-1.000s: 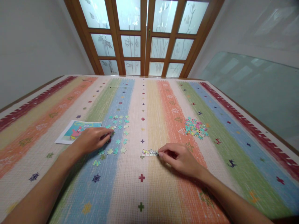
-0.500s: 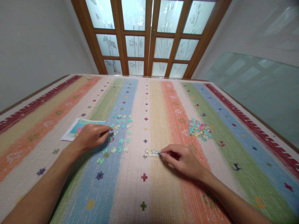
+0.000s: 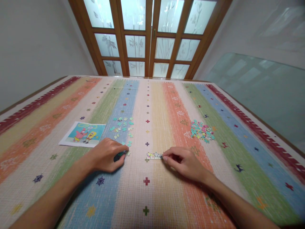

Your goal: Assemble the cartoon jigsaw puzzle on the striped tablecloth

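My right hand (image 3: 183, 161) rests low over the cloth, its thumb and forefinger pinched on a small puzzle piece at the right end of a short joined strip of puzzle pieces (image 3: 153, 155). Fingers curled, my left hand (image 3: 110, 155) is over the near part of the spread-out puzzle pieces (image 3: 124, 128). Its thumb and forefinger are close together beside a pale loose piece (image 3: 129, 153); what they hold, if anything, is hidden. Behind the left hand lies a reference picture (image 3: 88, 132) of cartoon figures on a blue-green ground.
A heap of mixed puzzle pieces (image 3: 202, 131) lies to the right, beyond my right hand. The striped tablecloth (image 3: 166, 197) covers the table. Past its far edge stand wooden doors with frosted panes (image 3: 135, 46); a glass panel (image 3: 257, 86) leans at the right.
My left hand has moved right and nearer to me, uncovering the picture and covering several near loose pieces. The right hand stays at the strip. The view has shifted slightly.
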Demonstrator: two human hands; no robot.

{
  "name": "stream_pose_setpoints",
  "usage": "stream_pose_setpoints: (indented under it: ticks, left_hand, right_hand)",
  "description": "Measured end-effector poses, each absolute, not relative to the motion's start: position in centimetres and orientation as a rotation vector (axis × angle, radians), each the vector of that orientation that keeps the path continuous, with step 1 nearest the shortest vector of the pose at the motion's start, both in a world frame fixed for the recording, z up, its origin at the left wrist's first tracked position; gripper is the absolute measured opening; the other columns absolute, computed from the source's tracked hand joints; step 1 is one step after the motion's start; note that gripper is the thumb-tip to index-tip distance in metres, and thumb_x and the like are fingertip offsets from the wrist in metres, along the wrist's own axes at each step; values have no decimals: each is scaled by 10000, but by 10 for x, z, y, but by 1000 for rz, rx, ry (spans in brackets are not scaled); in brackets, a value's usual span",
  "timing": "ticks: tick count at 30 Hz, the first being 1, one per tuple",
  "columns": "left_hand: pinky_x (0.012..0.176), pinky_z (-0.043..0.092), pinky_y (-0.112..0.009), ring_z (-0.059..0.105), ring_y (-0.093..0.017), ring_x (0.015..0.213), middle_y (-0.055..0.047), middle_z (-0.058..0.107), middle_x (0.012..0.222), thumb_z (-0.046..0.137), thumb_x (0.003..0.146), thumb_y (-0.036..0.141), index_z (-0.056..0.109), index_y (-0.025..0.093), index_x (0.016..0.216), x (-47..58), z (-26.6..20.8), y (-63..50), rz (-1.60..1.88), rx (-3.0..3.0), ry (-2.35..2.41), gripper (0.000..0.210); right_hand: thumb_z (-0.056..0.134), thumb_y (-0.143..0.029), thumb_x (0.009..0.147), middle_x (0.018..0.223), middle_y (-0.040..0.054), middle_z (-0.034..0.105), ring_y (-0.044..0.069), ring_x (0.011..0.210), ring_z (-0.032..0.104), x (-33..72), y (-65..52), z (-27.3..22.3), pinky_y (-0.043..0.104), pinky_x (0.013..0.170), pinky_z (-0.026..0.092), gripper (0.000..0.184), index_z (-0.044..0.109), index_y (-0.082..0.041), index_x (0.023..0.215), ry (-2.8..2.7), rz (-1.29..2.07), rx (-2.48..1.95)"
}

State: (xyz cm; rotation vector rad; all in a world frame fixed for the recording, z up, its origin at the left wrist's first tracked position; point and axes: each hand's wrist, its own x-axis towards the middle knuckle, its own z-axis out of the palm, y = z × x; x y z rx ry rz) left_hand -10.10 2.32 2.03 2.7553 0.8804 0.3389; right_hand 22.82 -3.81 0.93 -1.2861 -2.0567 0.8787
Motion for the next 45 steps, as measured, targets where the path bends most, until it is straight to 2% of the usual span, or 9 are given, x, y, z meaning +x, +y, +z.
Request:
stream_pose_setpoints:
  ticks: [8, 15, 24, 45]
  left_hand:
    - [538, 379, -272, 568, -149, 484, 16, 632, 560, 512, 971, 337, 676, 204, 930, -94, 6, 21, 274, 2759, 917, 215]
    - [519, 335, -270, 557, -138, 483, 38, 595, 543, 472, 1014, 346, 632, 208, 926, -75, 1, 9, 329, 2717, 865, 229]
    - [519, 293, -265, 540, -136, 483, 59, 558, 542, 490, 1022, 378, 634, 195, 1087, -71, -2, 4, 359, 2764, 969, 242]
    - [519, 379, -288, 589, -158, 495, 32, 614, 578, 441, 1065, 354, 624, 188, 1155, -54, -11, -10, 455, 2645, 989, 263]
  right_hand:
    - [561, -313, 947, 779, 60, 754, 147, 642, 617, 229, -38, 9, 298, 616, 454, 241, 762, -198, 882, -2066, 877, -1278]
    - [554, -291, 943, 791, 58, 768, 148, 648, 623, 228, -38, 12, 300, 609, 448, 231, 760, -205, 883, -2078, 860, -1266]
    - [559, -298, 958, 819, 59, 778, 151, 670, 644, 229, -38, 9, 305, 634, 458, 231, 764, -207, 904, -2096, 836, -1265]
    - [553, -298, 958, 782, 58, 758, 152, 657, 624, 227, -38, 10, 304, 648, 460, 245, 767, -194, 899, -2110, 838, -1253]
